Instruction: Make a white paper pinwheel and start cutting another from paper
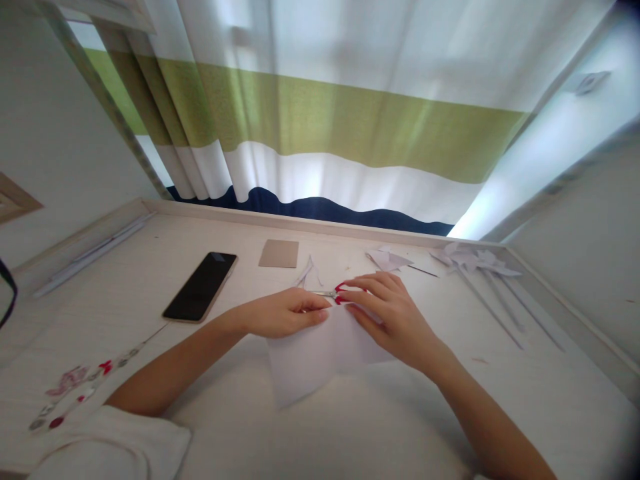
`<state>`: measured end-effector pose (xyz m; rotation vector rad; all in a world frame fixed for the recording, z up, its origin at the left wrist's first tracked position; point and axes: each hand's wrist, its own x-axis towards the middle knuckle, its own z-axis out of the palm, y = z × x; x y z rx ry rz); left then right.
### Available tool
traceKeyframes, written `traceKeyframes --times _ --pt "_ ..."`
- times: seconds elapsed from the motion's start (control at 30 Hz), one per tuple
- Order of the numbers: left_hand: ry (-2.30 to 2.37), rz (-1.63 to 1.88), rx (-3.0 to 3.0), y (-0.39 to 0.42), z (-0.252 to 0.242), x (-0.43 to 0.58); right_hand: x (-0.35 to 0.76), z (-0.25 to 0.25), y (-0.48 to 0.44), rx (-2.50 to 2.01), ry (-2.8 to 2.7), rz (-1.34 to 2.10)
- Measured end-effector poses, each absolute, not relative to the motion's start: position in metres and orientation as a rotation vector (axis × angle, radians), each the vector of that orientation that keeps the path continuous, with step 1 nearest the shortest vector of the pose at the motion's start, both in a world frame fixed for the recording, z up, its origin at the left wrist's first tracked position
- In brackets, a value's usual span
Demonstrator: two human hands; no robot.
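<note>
A white sheet of paper [305,367] hangs tilted toward me between my hands, above the table. My left hand [285,313] is closed, with its top left edge pinched between thumb and fingers. My right hand [387,307] grips the sheet's upper right part, thumb low and fingers bent over the top. Right behind the paper is a pair of scissors [327,293] with red handles, the blades pointing left. My right fingers partly cover the handles; whether they touch them I cannot tell. Thin paper strips [309,272] lie just beyond my left hand.
A phone [201,287] and a square brown card [279,253] lie to the left. Folded paper [389,259] and a dark thin stick [423,271] are at the back. Paper flowers [473,259] on long stems lie at right. A raised rim [300,225] edges the table before a curtain.
</note>
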<state>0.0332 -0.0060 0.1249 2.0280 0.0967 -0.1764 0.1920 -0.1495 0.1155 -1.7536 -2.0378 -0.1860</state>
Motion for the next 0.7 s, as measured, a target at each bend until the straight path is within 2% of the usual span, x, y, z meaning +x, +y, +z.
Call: traceKeyframes --times 0.27,0.7 --pt "0.015 -0.203 2.040 -0.0028 0.1229 0.0347 0.1888 0.1133 -0.1484 -1.750 -2.091 -0.030" --pt "-0.011 -0.185 2.139 -0.0050 0.1248 0.0359 0.1856 0.1085 -0.1445 -1.677 -2.100 -0.025"
